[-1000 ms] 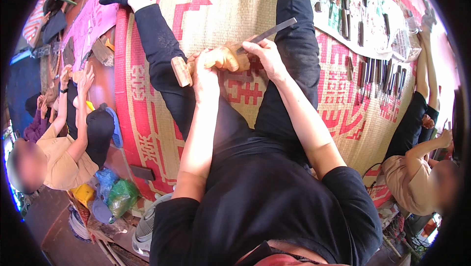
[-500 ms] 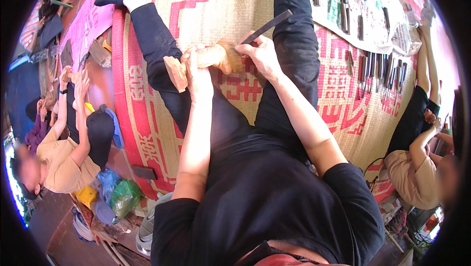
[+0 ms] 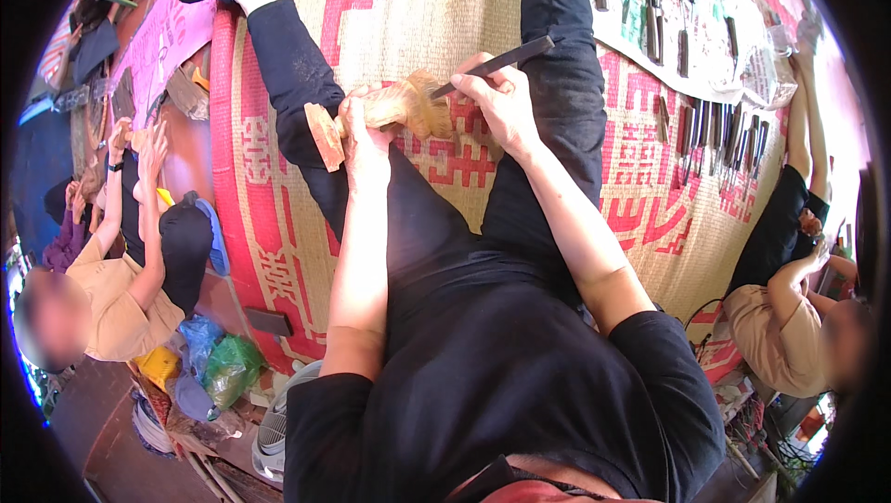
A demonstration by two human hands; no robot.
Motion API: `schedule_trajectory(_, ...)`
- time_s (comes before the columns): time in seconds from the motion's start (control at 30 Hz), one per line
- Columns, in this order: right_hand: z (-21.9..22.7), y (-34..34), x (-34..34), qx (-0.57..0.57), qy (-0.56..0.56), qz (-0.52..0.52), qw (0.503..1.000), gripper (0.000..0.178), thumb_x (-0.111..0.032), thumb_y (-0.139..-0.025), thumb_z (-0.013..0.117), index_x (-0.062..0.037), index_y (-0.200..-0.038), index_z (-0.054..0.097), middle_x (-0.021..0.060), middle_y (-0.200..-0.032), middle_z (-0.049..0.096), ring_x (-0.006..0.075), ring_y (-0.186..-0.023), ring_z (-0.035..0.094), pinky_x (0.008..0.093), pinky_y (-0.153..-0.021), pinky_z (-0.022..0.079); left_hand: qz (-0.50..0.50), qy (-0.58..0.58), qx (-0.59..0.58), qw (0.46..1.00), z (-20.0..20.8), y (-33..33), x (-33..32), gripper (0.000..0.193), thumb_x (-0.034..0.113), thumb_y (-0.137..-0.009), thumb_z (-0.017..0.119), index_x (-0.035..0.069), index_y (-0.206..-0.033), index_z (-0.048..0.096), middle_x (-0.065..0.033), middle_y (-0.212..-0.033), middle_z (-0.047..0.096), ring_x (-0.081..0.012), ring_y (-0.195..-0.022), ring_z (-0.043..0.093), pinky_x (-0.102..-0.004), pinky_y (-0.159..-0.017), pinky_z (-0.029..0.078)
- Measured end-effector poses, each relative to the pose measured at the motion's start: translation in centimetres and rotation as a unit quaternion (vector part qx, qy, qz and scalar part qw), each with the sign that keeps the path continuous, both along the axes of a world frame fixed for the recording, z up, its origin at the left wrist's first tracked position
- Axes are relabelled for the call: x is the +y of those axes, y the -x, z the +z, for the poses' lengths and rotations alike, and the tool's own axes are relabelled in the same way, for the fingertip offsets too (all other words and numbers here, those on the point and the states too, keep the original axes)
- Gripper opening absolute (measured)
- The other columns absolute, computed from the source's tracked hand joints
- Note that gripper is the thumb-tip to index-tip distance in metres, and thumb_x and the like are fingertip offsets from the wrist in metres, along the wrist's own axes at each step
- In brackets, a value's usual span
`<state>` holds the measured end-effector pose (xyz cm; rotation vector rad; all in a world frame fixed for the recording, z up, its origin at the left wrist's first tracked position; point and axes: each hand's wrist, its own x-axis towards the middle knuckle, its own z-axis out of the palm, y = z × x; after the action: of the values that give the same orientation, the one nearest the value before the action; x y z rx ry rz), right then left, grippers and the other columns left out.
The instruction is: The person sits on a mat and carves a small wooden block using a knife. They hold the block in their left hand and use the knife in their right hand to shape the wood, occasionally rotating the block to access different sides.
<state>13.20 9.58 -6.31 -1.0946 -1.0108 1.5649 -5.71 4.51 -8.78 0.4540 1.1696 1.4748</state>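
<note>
A pale carved wooden figure [image 3: 388, 106] with a flat block base lies sideways between my legs, over the mat. My left hand [image 3: 368, 139] is wrapped round its narrow part, close to the base. The carving's bushy, finely grooved end points right. In my right hand [image 3: 506, 111] is a dark carving chisel [image 3: 520, 54], gripped near its working end. Its long shaft slants up and right, over my right thigh. The tip touches, or nearly touches, the grooved end; I cannot tell which.
A red and straw woven mat [image 3: 640, 192] spreads beneath me. Several carving tools [image 3: 724, 132] lie in a row on the right, with more on a pale sheet [image 3: 715, 76]. People in tan shirts sit left and right. Plastic bags [image 3: 232, 368] and a grey fan [image 3: 272, 433] are lower left.
The chisel lies at a flatter slant, its tip slightly further left. My right hand has shifted a little right and down. My left hand and the carving have moved slightly left.
</note>
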Motion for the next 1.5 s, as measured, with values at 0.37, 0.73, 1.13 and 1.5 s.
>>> schedule_trajectory(0.37,-2.9,0.2,-1.1,0.073,0.123,-0.013,0.99,0.01,0.0,-0.071,0.07,0.0002,-0.077,0.063,0.0053,-0.08,0.063,0.0094,-0.063,0.056,0.0238,-0.061,0.047,0.009,0.036,0.08,0.996,-0.5,-0.2,0.4,0.044,0.047,-0.094,0.04,0.011,-0.118,0.044,-0.0121,-0.12,0.051,-0.0263,-0.114,0.049,-0.0533,-0.086,0.044)
schedule_trajectory(0.73,-2.2,0.2,-0.4,0.091,0.122,0.003,0.988,0.012,-0.003,-0.068,0.07,-0.0009,-0.072,0.059,0.0088,-0.09,0.064,0.0125,-0.068,0.057,0.0278,-0.064,0.048,0.014,0.036,0.082,0.996,0.2,-1.0,0.5,0.037,0.041,-0.094,0.043,0.011,-0.116,0.044,-0.0082,-0.118,0.048,-0.0223,-0.113,0.049,-0.0455,-0.084,0.047)
schedule_trajectory(1.13,-4.1,0.0,-0.3,0.114,0.128,-0.049,0.984,0.016,-0.003,-0.071,0.069,0.0026,-0.085,0.064,0.0096,-0.081,0.065,0.0121,-0.07,0.059,0.0265,-0.068,0.047,-0.001,0.017,0.146,0.989,-0.7,-1.3,0.2,0.043,0.043,-0.095,0.04,0.011,-0.123,0.036,-0.0114,-0.124,0.046,-0.0277,-0.117,0.047,-0.0514,-0.087,0.046)
schedule_trajectory(1.5,-3.6,-0.1,-0.3,0.1,0.124,-0.057,0.986,0.007,-0.001,-0.073,0.068,0.0008,-0.075,0.062,0.0074,-0.076,0.064,0.0106,-0.064,0.057,0.0262,-0.061,0.047,0.032,0.035,0.115,0.992,0.0,-2.1,0.2,0.043,0.041,-0.094,0.044,0.011,-0.124,0.036,-0.0115,-0.125,0.044,-0.0267,-0.119,0.044,-0.0512,-0.09,0.043)
